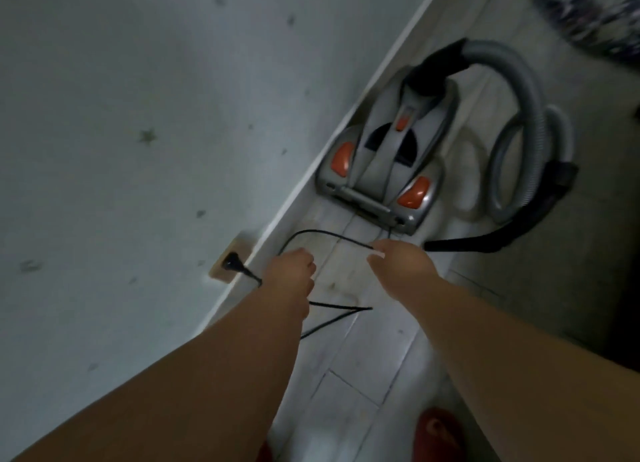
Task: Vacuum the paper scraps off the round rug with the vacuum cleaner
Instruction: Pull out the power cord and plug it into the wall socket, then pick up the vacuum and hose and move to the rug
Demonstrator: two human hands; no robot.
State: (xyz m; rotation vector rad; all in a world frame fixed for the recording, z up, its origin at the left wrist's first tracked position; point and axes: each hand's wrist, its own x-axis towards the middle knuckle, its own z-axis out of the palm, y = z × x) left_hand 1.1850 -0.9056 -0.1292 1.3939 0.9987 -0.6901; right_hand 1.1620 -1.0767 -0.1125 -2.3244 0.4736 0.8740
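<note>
Fingers of the right hand pinch the black cord, left hand curled round it, likely freeing slack so the plugged-in vacuum cleaner by the wall reaches the round rug beyond.

Glossy grey plastic vacuum cleaner, ribbed hose, smooth black cord, scuffed matt wall

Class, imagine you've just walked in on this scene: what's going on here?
A person is handling the black cord with both hands: the left hand grips it near the wall, the right hand pinches it closer to the vacuum cleaner. The plug sits in the wall socket. The machine stands on the floor by the wall, its hose coiled beside it, untouched. Only an edge of the rug shows, top right.
</note>
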